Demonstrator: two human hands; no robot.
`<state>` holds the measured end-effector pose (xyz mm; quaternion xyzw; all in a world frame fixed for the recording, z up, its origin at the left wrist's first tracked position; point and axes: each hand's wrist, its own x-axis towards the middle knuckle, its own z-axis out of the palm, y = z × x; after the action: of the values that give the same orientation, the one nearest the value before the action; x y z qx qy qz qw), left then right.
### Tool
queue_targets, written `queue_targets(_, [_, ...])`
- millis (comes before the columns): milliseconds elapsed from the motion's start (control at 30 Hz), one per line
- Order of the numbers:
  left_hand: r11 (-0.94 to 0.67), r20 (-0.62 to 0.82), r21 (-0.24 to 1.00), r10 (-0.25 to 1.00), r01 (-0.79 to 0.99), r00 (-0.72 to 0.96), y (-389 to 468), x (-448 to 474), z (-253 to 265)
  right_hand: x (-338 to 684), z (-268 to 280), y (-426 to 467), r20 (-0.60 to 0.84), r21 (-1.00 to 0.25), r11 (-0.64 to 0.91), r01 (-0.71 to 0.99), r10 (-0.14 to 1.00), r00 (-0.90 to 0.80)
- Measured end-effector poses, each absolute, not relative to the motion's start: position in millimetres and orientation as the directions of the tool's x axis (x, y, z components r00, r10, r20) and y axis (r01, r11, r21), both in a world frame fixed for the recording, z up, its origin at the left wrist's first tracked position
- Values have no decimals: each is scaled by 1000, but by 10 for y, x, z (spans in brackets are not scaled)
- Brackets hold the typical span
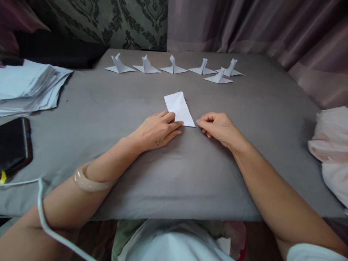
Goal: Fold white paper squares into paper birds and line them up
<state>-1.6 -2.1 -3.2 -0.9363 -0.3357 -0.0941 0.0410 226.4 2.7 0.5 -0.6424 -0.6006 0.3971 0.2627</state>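
Note:
A folded white paper (181, 107) lies on the table in front of me, with one pointed corner towards my right hand. My left hand (160, 130) is over its near left part, the index finger along the lower edge and other fingers curled on the sheet. The left thumb rests on the cloth just below. Close to the paper's right corner is my right hand (216, 127), thumb and index finger pinched together. A narrow gap shows between those fingertips and the corner, and I see nothing in them.
Several folded paper figures (173, 67) stand in a row along the far side of the grey-covered table (174, 181). At the left are a stack of paper sheets (29, 85), a dark phone (15, 145) and a white cable (40, 206). Pale cloth (331, 152) lies at the right.

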Motion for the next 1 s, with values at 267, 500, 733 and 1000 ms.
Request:
queue_targets(267, [-721, 294, 170, 688, 672, 664, 63, -69, -128, 2215, -68, -14, 160, -753, 246, 610, 968, -193])
queue_targets(500, [-693, 305, 204, 716, 691, 628, 61, -81, -113, 2223, -158, -41, 256, -584, 444, 680, 895, -365])
queue_targets(733, [-744, 245, 201, 668, 637, 703, 53, -100, -45, 2243, -136, -54, 219, -474, 491, 730, 870, -443])
queue_targets(1000, [-774, 256, 202, 634, 601, 730, 74, -135, -63, 2292, -68, -137, 143, -266, 523, 810, 852, -503])
